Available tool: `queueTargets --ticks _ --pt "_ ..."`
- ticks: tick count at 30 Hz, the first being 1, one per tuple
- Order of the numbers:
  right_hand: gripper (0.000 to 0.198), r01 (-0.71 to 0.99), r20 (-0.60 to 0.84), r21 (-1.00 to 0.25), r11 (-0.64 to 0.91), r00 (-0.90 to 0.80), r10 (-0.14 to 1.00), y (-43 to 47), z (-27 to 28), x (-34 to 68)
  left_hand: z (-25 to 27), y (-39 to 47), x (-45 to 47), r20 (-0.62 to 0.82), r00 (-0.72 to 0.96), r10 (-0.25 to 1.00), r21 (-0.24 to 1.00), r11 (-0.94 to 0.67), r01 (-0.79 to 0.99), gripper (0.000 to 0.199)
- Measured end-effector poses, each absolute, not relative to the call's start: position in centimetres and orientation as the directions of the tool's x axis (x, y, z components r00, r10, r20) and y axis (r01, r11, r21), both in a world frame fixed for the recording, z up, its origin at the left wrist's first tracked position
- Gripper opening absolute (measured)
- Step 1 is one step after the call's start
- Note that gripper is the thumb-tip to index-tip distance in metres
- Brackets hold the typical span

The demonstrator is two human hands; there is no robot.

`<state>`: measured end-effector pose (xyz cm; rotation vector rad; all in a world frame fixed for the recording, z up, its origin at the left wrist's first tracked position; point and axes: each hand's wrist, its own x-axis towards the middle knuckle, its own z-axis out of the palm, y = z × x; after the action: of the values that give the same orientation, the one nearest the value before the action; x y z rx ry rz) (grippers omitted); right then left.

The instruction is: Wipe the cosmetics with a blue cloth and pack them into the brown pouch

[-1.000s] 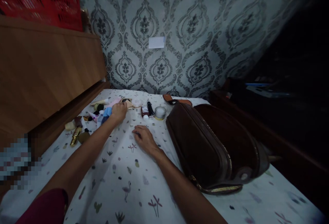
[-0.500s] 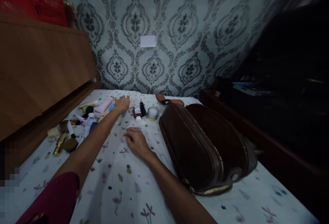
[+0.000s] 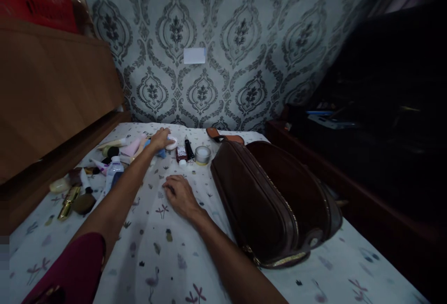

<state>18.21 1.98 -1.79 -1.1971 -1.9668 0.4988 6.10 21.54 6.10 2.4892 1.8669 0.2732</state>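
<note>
My left hand [image 3: 160,139] reaches to the far part of the patterned sheet, its fingers closed on the edge of a small white round item [image 3: 171,143]. A blue item [image 3: 161,152] lies just under that hand. My right hand [image 3: 179,194] rests nearer on the sheet, fingers loosely bent and apart, with nothing seen in it. Beyond it stand a small dark red bottle with a white cap [image 3: 181,154], a black tube [image 3: 189,149] and a round jar [image 3: 202,155]. To the right sits a brown toiletry bag [image 3: 258,201], its zipped top gaping.
Tubes, a clear bottle [image 3: 114,166], a gold tube [image 3: 69,203] and a round brush [image 3: 84,203] lie scattered on the left. A wooden cabinet [image 3: 56,94] borders that side. A patterned wall [image 3: 240,62] stands behind, and a dark ledge runs along the right.
The view has turned slightly to the right, so things sit further left. More of the white round item shows at my left fingertips. My right hand has barely moved.
</note>
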Motion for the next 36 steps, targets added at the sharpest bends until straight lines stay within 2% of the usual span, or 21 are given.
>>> queueTargets --ticks 4,9,15,20,24,27,31,34,36 --pt "0.023 0.569 0.418 -0.658 0.494 -0.27 0.867 2.1 -2.0 18.2 6.8 20.0 5.7 0.166 0.287 0.943 0.136 -0.311 0.941 0.044" --pt "0.022 0.497 0.449 -0.712 0.495 -0.219 0.866 2.7 -2.4 18.2 7.6 17.4 4.4 0.18 0.377 0.908 0.162 -0.406 0.899 0.02" --pt "0.025 0.464 0.457 -0.779 0.423 -0.042 0.888 3.3 -3.2 18.8 6.4 15.7 3.9 0.218 0.315 0.923 0.258 -0.366 0.894 0.028" --pt "0.032 0.426 0.432 -0.832 0.355 0.098 0.896 3.4 -3.7 19.1 4.4 15.4 5.3 0.164 0.329 0.93 0.328 -0.366 0.871 0.025" --pt "0.024 0.381 0.414 -0.863 0.333 0.155 0.897 3.5 -3.7 19.1 3.9 14.2 5.3 0.157 0.385 0.91 0.39 -0.415 0.822 0.039" --pt "0.015 0.336 0.389 -0.89 0.307 0.21 0.897 3.6 -3.4 19.2 4.2 12.5 4.8 0.193 0.44 0.877 0.434 -0.479 0.763 0.042" --pt "0.028 0.258 0.344 -0.926 0.276 0.274 0.898 3.4 -2.9 19.2 4.6 9.1 4.5 0.26 0.508 0.821 0.457 -0.568 0.684 0.04" --pt "0.039 0.215 0.342 -0.931 0.293 0.245 0.907 3.3 -2.9 19.1 4.3 6.5 4.4 0.3 0.537 0.788 0.459 -0.613 0.643 0.036" --pt "0.043 0.252 0.39 -0.907 0.337 0.2 0.899 3.3 -2.9 19.1 3.9 4.9 4.4 0.336 0.537 0.774 0.444 -0.633 0.634 0.031"
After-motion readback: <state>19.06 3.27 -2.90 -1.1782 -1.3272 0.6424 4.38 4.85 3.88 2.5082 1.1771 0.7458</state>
